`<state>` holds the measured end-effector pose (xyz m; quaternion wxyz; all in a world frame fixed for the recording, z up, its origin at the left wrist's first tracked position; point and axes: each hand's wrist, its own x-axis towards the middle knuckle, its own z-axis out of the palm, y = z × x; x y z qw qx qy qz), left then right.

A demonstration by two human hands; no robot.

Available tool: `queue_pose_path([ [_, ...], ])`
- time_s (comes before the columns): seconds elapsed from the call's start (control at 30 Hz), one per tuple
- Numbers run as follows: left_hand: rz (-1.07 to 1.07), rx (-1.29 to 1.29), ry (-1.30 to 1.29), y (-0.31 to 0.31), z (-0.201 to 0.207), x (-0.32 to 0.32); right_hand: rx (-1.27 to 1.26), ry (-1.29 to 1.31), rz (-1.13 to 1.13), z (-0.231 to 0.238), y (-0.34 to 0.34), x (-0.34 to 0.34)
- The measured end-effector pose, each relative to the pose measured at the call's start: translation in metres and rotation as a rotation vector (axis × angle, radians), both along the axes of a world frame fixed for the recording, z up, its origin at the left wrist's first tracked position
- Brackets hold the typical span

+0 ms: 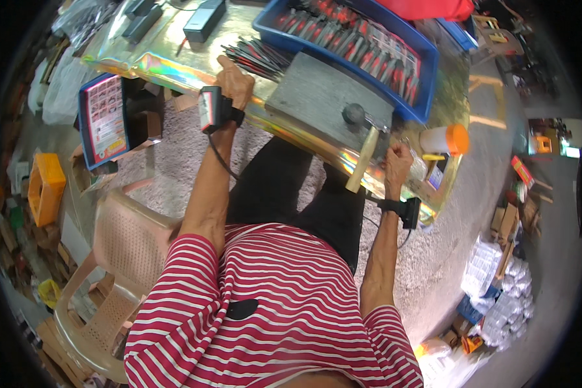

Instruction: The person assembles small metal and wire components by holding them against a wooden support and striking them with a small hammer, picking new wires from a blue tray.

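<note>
Right hand [398, 161] fisted round the wooden handle of a hammer [362, 139], fingers pressed together on it; hammer head rests on the grey block [320, 97] on the tabletop [174, 68]. Left hand [235, 81] at the near end of a pile of dark pliers [255, 57] beside the block, fingers curled, probably gripping one; blue tray [427, 77] of red-handled tools behind.
</note>
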<state>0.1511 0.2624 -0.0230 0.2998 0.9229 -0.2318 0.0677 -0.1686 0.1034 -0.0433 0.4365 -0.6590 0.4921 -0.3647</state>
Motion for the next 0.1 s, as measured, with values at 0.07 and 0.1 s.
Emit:
queue_pose_path([
  [0.07, -0.004, -0.012, 0.091, -0.0040, 0.0035, -0.0021, 0.057, -0.041, -0.024, 0.0035, 0.0023, 0.0006],
  [0.1, -0.007, -0.027, 0.202, -0.0029, 0.0045, 0.0026, 0.101, -0.069, -0.028, 0.0055, 0.0026, 0.0029],
])
